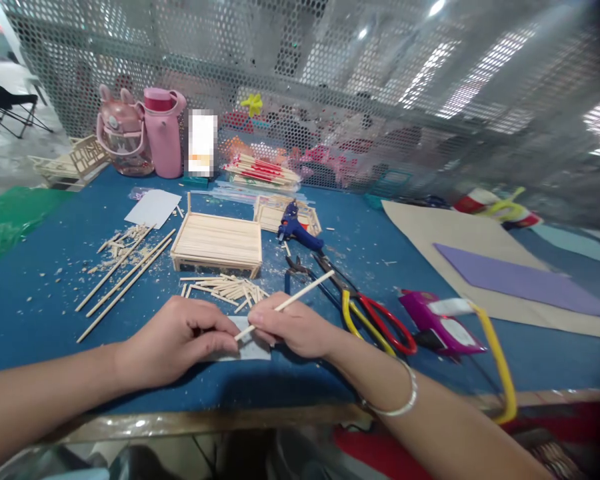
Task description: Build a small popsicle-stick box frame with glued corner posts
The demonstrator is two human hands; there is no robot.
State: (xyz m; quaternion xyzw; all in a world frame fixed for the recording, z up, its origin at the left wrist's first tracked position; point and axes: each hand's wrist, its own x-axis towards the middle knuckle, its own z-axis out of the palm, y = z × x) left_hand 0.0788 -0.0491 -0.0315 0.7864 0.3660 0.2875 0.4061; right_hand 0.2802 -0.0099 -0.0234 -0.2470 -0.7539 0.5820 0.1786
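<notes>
A thin pale wooden stick (pixel 306 290) slants up to the right between my two hands. My right hand (pixel 295 328) pinches it between thumb and fingers near its lower part. At its lower end, the thumb and fingertips of my left hand (pixel 177 340) close on the stick. Under both hands lies a small white paper (pixel 256 348), partly covered by them. Just beyond are many short cut stick pieces (pixel 227 288). Behind these stands a small bed-like frame (pixel 219 235) built of sticks, with a taller post at one corner.
Longer sticks (pixel 130 287) and scraps lie left. Right of my hands are pliers (pixel 300 268), red-and-yellow-handled scissors (pixel 347 293), a blue glue gun (pixel 300 233) and a purple tape-measure-like tool (pixel 443 323). Pink bottles (pixel 164 137) stand at the back before a perforated metal screen (pixel 300 80).
</notes>
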